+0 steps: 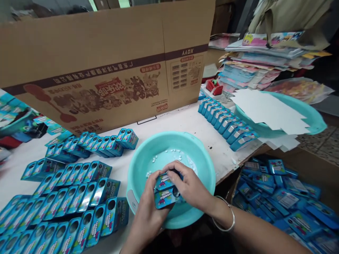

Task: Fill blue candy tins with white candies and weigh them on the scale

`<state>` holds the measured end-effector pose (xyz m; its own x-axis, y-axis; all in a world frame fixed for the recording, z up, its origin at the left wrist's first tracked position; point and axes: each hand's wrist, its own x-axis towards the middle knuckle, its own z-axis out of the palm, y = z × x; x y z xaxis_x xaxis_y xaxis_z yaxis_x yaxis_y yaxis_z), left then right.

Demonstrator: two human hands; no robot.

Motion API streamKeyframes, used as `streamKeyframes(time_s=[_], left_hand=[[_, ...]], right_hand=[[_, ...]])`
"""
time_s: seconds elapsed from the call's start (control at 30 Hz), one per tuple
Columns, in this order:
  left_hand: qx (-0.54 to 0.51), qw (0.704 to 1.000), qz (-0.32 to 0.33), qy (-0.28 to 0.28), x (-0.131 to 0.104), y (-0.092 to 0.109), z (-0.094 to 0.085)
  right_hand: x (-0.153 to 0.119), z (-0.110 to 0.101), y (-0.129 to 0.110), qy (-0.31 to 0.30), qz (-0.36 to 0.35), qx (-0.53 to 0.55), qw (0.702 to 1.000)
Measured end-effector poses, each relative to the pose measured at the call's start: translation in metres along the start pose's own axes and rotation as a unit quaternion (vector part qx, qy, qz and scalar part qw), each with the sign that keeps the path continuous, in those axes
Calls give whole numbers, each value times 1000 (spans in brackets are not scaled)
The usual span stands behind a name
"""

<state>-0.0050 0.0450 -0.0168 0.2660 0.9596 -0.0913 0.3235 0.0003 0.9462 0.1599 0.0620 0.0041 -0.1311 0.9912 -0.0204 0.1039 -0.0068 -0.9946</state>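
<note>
With left hand [150, 208] and right hand [191, 185], gripped two blue boxes [163, 198] over the turquoise basin [210, 165].
Curled left fingers around one side, bent right ones over the top; held near standing rows of boxes [96, 220], above white pieces [154, 159].

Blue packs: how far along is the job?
Possibly done: the jumbled packs in the carton. In hand: two packs, held by the left hand and right hand over the teal bowl of white pieces. Probably left: the standing rows at left, round holes open. I can't tell about the row at right.
</note>
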Motion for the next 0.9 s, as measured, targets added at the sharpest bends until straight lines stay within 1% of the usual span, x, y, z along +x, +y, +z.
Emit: streamKeyframes(time_s=[0.07, 0.17, 0.23, 0.3, 0.33, 0.43, 0.5, 0.57, 0.6, 0.63, 0.7, 0.77, 0.8, 0.83, 0.87, 0.9], left_hand=[[-25, 999, -22, -10, -1, -1, -4], [-61, 997, -41, -4, 1, -7, -11], [-74, 997, -20, 1, 2, -13, -13], [-90, 996, 5, 7, 3, -18, -13], [-100, 995, 7, 14, 4, -19, -11], [-133, 990, -22, 36, 4, -14, -4], [-147, 988, -28, 48, 5, -9, 0], [-165, 984, -26, 64, 5, -2, 2], [-179, 981, -30, 70, 5, 2, 3], [-197, 977, -39, 71, 4, 6, 4], [-237, 968, -62, 57, 2, 14, 5], [-276, 956, -91, 40, -2, 22, 4], [-293, 950, -99, 43, -5, 26, 2], [-302, 946, -99, 56, -8, 28, -2], [-305, 945, -94, 76, -12, 30, -9], [-300, 945, -85, 102, -17, 31, -18]], right_hand=[[3, -4, 4, -4, 37, 41, 998], [4, -9, 7, -17, 80, 137, 987], [2, -10, 4, 2, 99, 219, 971], [-3, -7, 0, 37, 99, 256, 961], [-6, -4, -2, 46, 95, 247, 963], [-16, 5, -5, 45, 87, 183, 978], [-20, 10, -3, 81, 65, 169, 980], [-24, 14, 1, 130, 16, 157, 979], [-25, 15, 2, 137, -5, 140, 981], [-27, 16, 3, 126, -18, 119, 985], [-32, 16, 4, 65, -22, 77, 995], [-38, 9, 5, 5, -28, 36, 999], [-41, 3, 5, -8, -37, 14, 999], [-42, -5, 6, -12, -47, -11, 999], [-43, -15, 7, -2, -51, -37, 998], [-41, -25, 8, 24, -55, -66, 996]])
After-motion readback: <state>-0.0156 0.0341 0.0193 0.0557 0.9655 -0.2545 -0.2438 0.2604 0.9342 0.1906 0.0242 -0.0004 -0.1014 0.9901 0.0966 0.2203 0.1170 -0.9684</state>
